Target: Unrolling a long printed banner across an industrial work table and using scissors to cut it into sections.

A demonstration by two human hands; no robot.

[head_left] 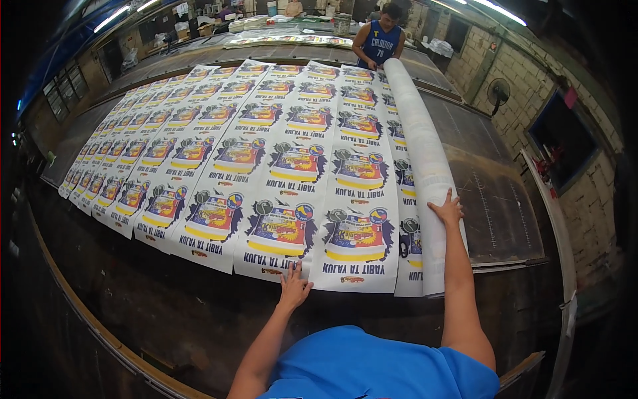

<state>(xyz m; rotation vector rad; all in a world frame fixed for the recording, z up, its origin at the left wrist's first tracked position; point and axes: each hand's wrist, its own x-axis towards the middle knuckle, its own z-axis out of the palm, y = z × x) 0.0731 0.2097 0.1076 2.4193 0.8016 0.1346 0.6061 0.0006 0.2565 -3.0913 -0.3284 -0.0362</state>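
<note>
Long white sheets (319, 193) printed with repeated jeepney-like pictures in yellow, purple and red lie in overlapping strips across a wide table. At their near edge, my left hand (294, 289) rests with fingers spread on one sheet's lower border. A thick white roll (420, 139) runs from the near edge to the far side, at the right end of the printed sheets. Against its right side my right hand (448, 210) lies with fingers stretched out, touching it. The roll partly covers the rightmost printed strip (409, 199).
A co-worker (380, 40) in a blue sleeveless jersey stands at the roll's far end, hands near it. Bare dark tabletop (498, 199) extends to the right. Beyond are a block wall (525, 73), a fan (498, 93) and another table with stacked sheets (286, 40).
</note>
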